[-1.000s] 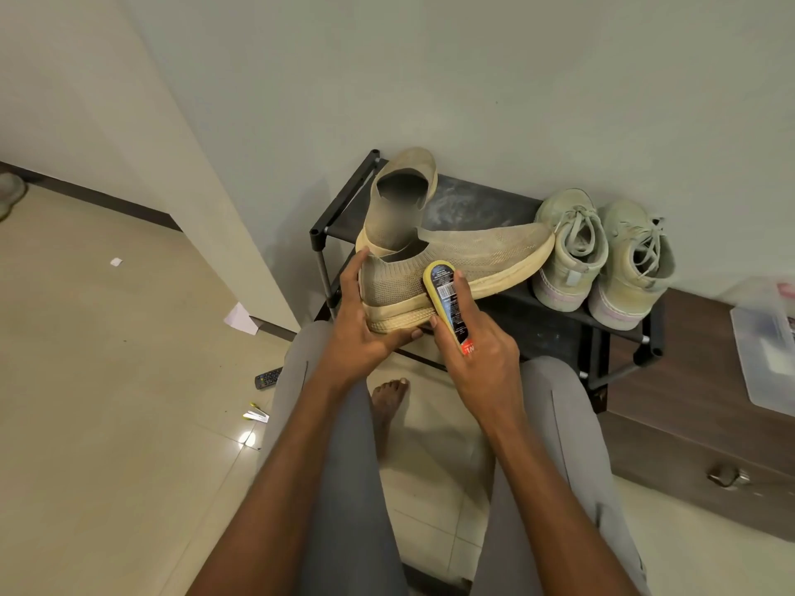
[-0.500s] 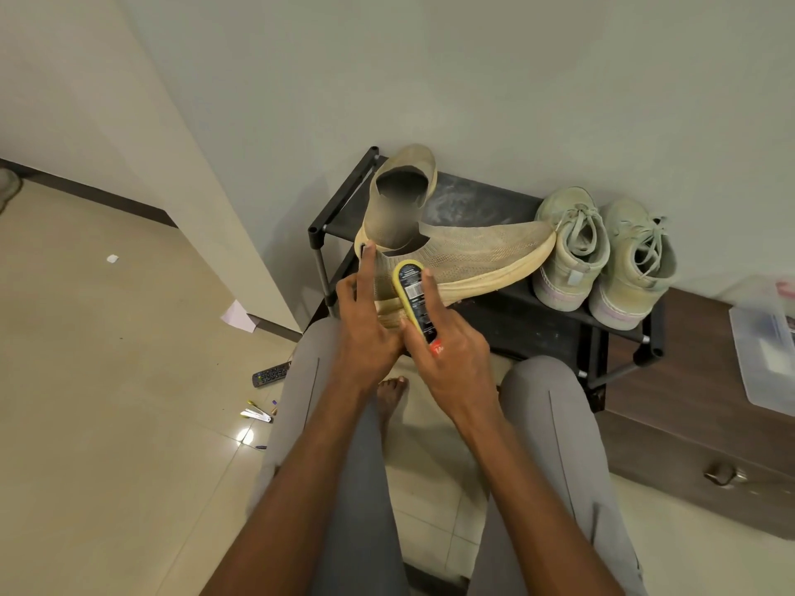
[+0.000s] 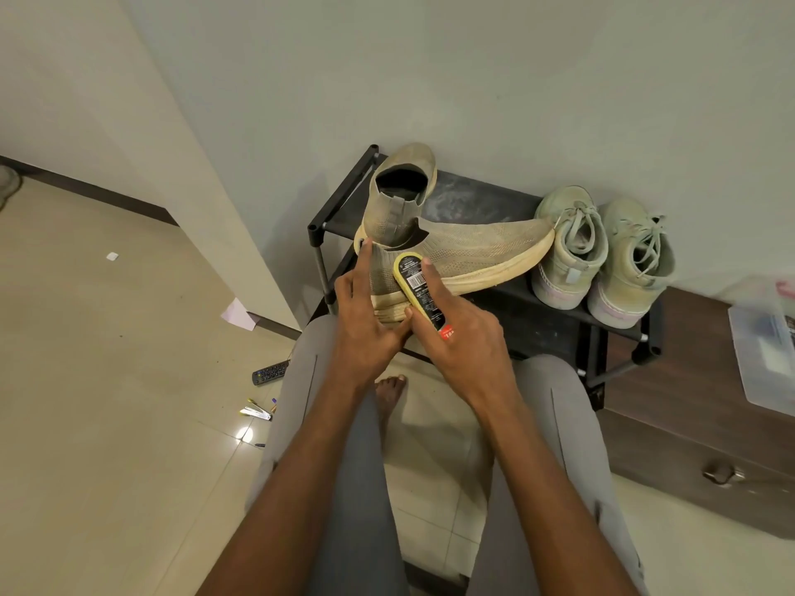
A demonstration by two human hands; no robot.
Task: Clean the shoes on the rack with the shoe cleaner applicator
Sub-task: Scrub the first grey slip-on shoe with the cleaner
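A beige knit slip-on shoe [image 3: 469,251] lies across the front of the black shoe rack [image 3: 486,195], toe to the right. My left hand [image 3: 365,320] steadies its heel end, index finger up along the heel. My right hand [image 3: 460,337] grips a yellow and black shoe cleaner applicator [image 3: 419,290], pressed flat against the shoe's side near the heel. A second beige slip-on [image 3: 400,195] stands behind it, leaning on the wall. A pair of pale green lace-up sneakers [image 3: 602,255] sits at the rack's right end.
A dark wooden cabinet [image 3: 697,428] stands right of the rack, with a clear plastic box [image 3: 765,350] on top. A remote control [image 3: 270,372], a few pens [image 3: 258,410] and paper scraps lie on the tiled floor at left. My knees and one bare foot are below the rack.
The applicator slid left along the shoe toward the heel, then edged slightly back to the right. My left hand's index finger rose along the heel.
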